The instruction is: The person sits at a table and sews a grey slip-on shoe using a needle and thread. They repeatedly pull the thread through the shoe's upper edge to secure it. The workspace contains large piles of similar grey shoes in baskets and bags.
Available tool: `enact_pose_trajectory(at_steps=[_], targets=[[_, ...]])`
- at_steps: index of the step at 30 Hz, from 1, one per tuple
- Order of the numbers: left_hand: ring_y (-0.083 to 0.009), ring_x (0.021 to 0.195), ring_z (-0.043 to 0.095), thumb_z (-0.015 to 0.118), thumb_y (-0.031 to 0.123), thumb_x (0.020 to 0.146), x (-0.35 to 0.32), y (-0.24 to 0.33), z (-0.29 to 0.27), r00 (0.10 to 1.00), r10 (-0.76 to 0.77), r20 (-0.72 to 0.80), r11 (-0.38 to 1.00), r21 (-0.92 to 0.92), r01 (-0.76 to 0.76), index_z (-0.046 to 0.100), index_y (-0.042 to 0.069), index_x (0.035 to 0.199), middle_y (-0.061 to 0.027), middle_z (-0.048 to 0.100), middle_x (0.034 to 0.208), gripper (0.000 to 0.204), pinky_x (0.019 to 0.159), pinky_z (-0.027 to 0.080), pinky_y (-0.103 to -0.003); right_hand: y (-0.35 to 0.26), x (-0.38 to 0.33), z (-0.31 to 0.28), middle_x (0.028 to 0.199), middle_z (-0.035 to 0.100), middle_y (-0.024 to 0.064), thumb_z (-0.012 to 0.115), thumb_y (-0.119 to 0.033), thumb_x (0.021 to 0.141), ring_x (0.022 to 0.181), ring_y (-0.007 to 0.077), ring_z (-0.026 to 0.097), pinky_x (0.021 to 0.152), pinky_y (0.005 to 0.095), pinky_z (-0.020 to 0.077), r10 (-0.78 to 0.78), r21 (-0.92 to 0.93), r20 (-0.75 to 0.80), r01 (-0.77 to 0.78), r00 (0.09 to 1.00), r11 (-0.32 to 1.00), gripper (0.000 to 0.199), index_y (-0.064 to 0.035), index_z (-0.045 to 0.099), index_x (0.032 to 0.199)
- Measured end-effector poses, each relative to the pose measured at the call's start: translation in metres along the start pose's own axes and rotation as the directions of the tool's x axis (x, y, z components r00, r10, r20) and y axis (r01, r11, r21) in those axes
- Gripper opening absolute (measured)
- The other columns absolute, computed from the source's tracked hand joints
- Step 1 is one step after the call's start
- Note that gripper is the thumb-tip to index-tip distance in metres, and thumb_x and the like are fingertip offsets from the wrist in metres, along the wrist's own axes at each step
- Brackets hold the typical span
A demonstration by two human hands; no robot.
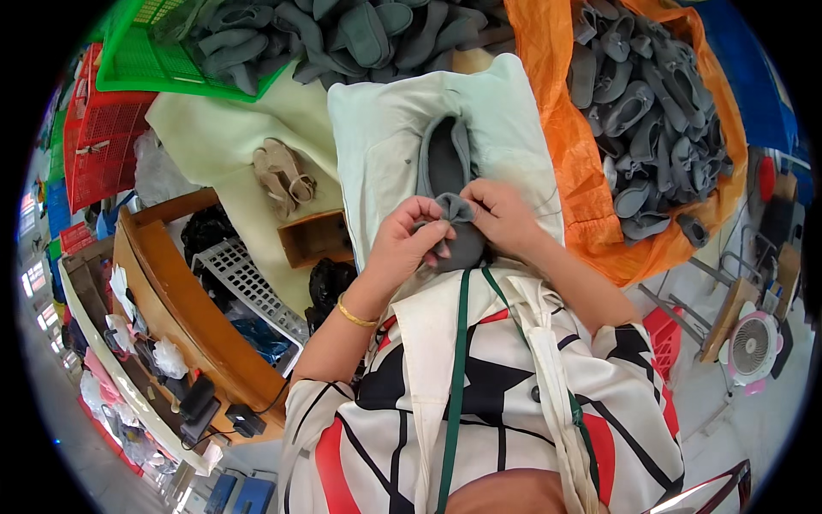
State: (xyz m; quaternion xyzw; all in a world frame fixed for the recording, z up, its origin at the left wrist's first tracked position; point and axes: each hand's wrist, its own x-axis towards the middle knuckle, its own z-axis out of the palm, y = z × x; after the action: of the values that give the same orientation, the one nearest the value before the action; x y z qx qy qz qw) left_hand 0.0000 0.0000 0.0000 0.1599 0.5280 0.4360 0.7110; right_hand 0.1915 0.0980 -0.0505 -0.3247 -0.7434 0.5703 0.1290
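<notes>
The left hand [411,234] and right hand [503,218] pinched a grey bow [455,207] between them, over the toe of the shoe [443,163], which lay on the cushion [375,141] under and just beyond both hands. Uneven pulling by either hand could have skewed the bow, and the soft cushion, giving under pressure, might have let the shoe twist.
</notes>
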Motion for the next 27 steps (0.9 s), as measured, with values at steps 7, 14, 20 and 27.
enact_pose_trajectory(at_steps=[7, 14, 20, 27], targets=[[-0.0002, 0.069, 0.051, 0.071, 0.008, 0.089, -0.007, -0.003, 0.004, 0.994, 0.093, -0.061, 0.953, 0.293, -0.071, 0.064, 0.005, 0.102, 0.0058, 0.059, 0.08, 0.015, 0.059, 0.042, -0.017, -0.041, -0.01, -0.014, 0.081, 0.06, 0.0032, 0.066, -0.014, 0.092, 0.078, 0.0133, 0.059, 0.07, 0.0291, 0.0483, 0.2, 0.274, -0.127, -0.159, 0.972, 0.948, 0.01, -0.0047, 0.066, 0.095], [-0.0037, 0.075, 0.056, 0.073, 0.005, 0.088, -0.009, -0.006, 0.018, 0.979, 0.202, -0.04, 0.916, 0.361, -0.174, 0.068, 0.002, 0.1, 0.0023, 0.066, 0.086, 0.013, 0.068, 0.048, -0.021, -0.049, -0.015, -0.008, 0.072, 0.055, 0.0079, 0.072, -0.012, 0.08, 0.07, 0.0278, 0.056, 0.063, 0.0388, 0.0456, -0.398, -0.317, -0.187, 0.328, 0.898, 0.89, 0.012, -0.0071, 0.061, 0.076], [-0.0045, 0.075, 0.056, 0.073, 0.004, 0.087, -0.008, -0.028, 0.007, 0.959, 0.284, 0.016, 0.841, 0.475, -0.257, 0.07, 0.0, 0.099, 0.0007, 0.069, 0.086, 0.013, 0.069, 0.048, -0.023, -0.093, -0.008, -0.011, 0.073, 0.051, 0.0079, 0.072, -0.01, 0.082, 0.07, 0.0269, 0.056, 0.061, 0.0375, 0.0465, -0.738, -0.457, -0.372, 0.582, 0.563, 0.673, 0.014, -0.0046, 0.06, 0.077], [-0.0216, 0.075, 0.063, 0.073, 0.005, 0.084, -0.022, -0.011, 0.017, 0.885, 0.427, 0.184, 0.461, 0.798, -0.388, 0.071, 0.004, 0.102, -0.009, 0.068, 0.089, 0.018, 0.068, 0.05, -0.03, -0.082, -0.056, -0.058, 0.068, 0.054, -0.0016, 0.055, -0.027, 0.104, 0.052, 0.0101, 0.052, 0.048, 0.0229, 0.0455, 0.359, 0.869, 0.047, -0.215, 0.932, 0.445, 0.018, -0.0103, 0.057, 0.096]])
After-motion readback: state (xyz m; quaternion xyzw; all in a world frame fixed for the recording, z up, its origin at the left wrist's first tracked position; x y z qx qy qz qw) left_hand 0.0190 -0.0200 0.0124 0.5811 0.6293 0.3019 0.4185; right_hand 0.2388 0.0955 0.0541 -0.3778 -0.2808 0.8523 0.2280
